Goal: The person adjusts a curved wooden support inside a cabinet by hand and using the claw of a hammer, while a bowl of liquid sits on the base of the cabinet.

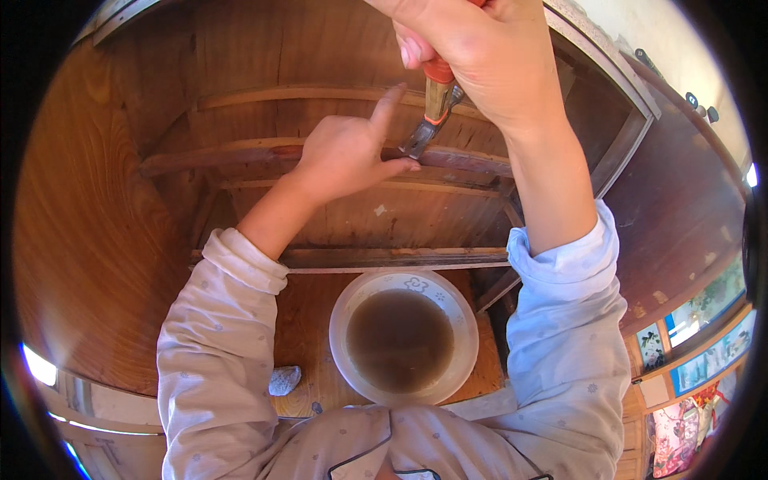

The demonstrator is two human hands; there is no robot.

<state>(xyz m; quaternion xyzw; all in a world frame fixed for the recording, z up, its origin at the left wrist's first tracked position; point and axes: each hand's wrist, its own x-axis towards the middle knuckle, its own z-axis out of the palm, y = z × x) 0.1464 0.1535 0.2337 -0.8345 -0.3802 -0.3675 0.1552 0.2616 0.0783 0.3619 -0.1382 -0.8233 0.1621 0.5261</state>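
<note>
My right hand (488,64) is raised at the top and closed around the red-orange grip of a hammer (437,106). The hammer's dark metal head points down and rests close to a wooden rail (240,154) of the cabinet frame. Just left of that head, my left hand (344,152) lies at the same rail. Its forefinger stretches upward and its thumb reaches right, the two spread apart; the other fingers are hidden. Between my forearms, below the rails, stands a white basin (340,320) with a flower pattern, holding murky brown liquid.
Wooden cabinet panels (88,216) enclose the left, with a dark brown panel (672,208) on the right. A small grey lump (285,380) lies left of the basin on a wooden surface (308,320). Framed pictures (712,356) and patterned red cloth (680,436) show at the lower right.
</note>
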